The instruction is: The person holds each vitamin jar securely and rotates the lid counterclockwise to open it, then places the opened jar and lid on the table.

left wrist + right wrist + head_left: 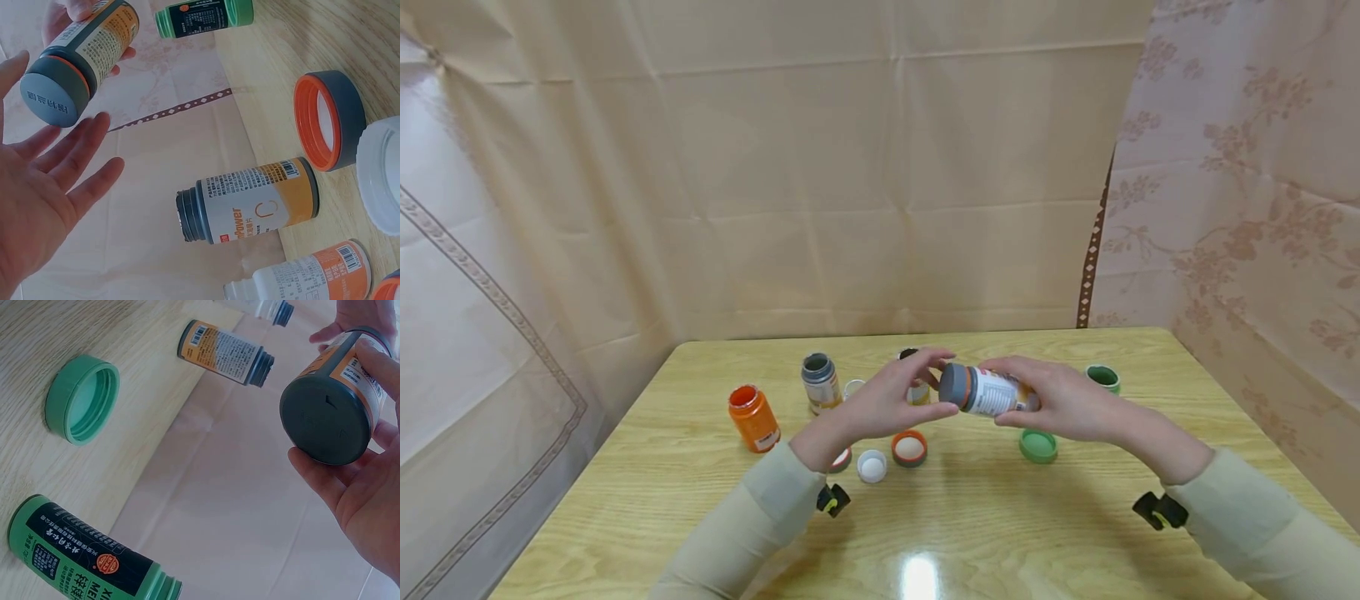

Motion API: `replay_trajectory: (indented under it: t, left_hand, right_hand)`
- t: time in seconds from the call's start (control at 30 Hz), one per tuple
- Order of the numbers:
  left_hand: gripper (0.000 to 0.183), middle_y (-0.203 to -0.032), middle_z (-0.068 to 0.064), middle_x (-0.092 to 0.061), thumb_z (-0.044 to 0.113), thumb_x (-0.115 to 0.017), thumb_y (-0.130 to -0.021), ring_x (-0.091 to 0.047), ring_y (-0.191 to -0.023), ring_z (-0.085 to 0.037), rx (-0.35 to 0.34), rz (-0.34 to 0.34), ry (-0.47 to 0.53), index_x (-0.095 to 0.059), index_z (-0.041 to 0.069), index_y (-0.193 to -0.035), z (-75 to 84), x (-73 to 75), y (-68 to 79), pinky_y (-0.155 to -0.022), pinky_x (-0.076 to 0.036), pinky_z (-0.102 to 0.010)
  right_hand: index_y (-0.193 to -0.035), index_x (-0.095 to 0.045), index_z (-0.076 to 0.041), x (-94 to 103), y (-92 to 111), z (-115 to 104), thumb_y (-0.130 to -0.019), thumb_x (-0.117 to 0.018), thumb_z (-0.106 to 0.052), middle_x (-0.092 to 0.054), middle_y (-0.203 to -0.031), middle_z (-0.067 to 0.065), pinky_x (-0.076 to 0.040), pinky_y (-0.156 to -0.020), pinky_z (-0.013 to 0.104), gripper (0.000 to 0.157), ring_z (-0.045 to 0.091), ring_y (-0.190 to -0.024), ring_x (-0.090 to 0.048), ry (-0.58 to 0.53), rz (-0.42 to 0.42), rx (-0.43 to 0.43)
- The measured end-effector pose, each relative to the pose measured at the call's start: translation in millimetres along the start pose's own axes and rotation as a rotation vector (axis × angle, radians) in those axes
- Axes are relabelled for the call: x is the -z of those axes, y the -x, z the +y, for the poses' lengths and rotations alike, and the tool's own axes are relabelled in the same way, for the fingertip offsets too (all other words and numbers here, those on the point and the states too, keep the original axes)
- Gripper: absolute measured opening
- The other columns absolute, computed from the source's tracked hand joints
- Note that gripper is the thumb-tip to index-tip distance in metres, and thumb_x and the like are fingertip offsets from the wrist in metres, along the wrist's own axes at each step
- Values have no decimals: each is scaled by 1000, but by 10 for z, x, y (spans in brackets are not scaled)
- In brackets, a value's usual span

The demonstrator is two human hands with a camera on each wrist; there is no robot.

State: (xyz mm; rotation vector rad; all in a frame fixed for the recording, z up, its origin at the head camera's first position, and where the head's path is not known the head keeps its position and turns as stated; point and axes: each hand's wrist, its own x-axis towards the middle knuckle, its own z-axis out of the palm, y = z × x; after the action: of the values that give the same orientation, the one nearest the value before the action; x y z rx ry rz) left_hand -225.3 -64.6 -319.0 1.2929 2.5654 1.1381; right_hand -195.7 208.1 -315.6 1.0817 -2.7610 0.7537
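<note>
My right hand (pixel 1067 402) grips a grey bottle with a white and orange label (pixel 992 392) and holds it tilted above the table. Its grey cap (pixel 55 97) is on, with an orange ring below it, and points toward my left hand (pixel 887 402). That hand's thumb and fingers are spread around the cap end; in the left wrist view the fingers (pixel 81 165) are extended, not curled round it. The right wrist view shows the bottle's dark base (pixel 325 422) with right-hand fingers along its side. Behind my left hand, another uncapped bottle (pixel 250 200) is partly hidden.
An open orange jar (pixel 754 418) and an open grey bottle (pixel 822 383) stand at left. A white bottle (pixel 306 275) is beside them. An open green bottle (pixel 1103 378) stands right, behind a green cap (pixel 1038 447). A white cap (pixel 872 467) and an orange-lined cap (pixel 910 448) lie in front.
</note>
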Motion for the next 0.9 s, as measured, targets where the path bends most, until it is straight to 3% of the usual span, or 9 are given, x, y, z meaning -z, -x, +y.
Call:
replay_trajectory:
  t: [0.2, 0.37, 0.5, 0.67, 0.9]
  left_hand:
    - [68, -141, 1, -48, 23, -74, -88, -55, -114, -11, -75, 20, 26, -38, 15, -145, -16, -5, 3, -97, -46, -43]
    - [64, -137, -1, -51, 14, -74, -87, -55, -114, -13, -159, 13, 14, -41, 12, -142, -20, -8, 4, -93, -48, -36]
    - [61, -131, -2, -53, 10, -75, -86, -55, -112, -13, -179, 8, -9, -44, 7, -139, -19, -10, 0, -90, -48, -29]
    - [56, -124, -2, -57, 15, -73, -89, -57, -106, -12, -148, 5, -6, -46, 5, -137, -6, -14, -13, -89, -49, -27]
    - [49, -106, 2, -64, 29, -68, -93, -60, -95, -7, -11, 5, 11, -50, 11, -135, 31, -16, -10, -85, -50, -28]
  right_hand:
    - [-137, -49, -16, -1, 3, -10, -85, -76, -37, -60, -111, 1, -51, -65, 26, 62, 11, -82, -59, 5, 2, -8]
    - [-137, -49, -17, 3, -1, -7, -86, -73, -41, -60, -111, 0, -50, -65, 26, 61, 10, -82, -58, 7, 0, -1]
    - [-137, -50, -16, 7, -7, -12, -86, -74, -40, -60, -112, 0, -51, -65, 27, 61, 10, -82, -58, 5, -1, 2]
    - [-137, -50, -15, 12, -4, -22, -85, -76, -37, -60, -112, 0, -51, -65, 26, 62, 11, -82, -58, 10, -2, -1]
    - [-137, -50, -15, 21, 5, -26, -86, -73, -42, -60, -112, 1, -50, -64, 25, 61, 10, -82, -57, 2, -10, -4]
